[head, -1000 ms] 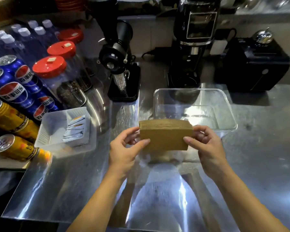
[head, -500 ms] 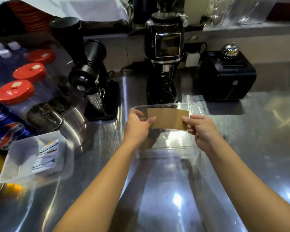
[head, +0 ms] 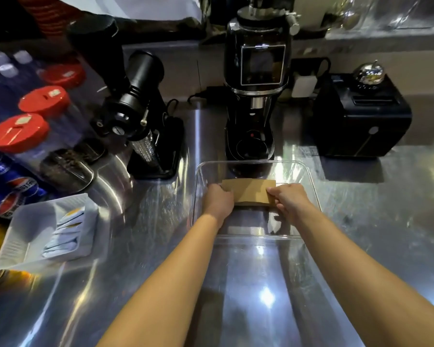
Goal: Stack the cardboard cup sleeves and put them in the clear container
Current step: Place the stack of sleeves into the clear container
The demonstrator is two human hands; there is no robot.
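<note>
While both hands, left hand (head: 218, 199) and right hand (head: 290, 198), are pinching the sleeve stack (head: 251, 192) inside the clear container (head: 257, 237), you're nearly done; probably just releasing left.

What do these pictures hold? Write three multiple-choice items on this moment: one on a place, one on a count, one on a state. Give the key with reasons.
1. Where is the stack of brown cardboard cup sleeves?
A. Inside the clear rectangular plastic container
B. In the white tray
C. On top of the black box

2. How many red round jar lids show at left?
A. One
B. Three
C. Five

3. How is the stack held?
A. By the left hand alone
B. By neither hand
C. By both, the right hand on its other end

Key: 1 A, the stack lies within the container's walls. 2 B, three lids run in a row. 3 C, each hand grips one end.
</note>
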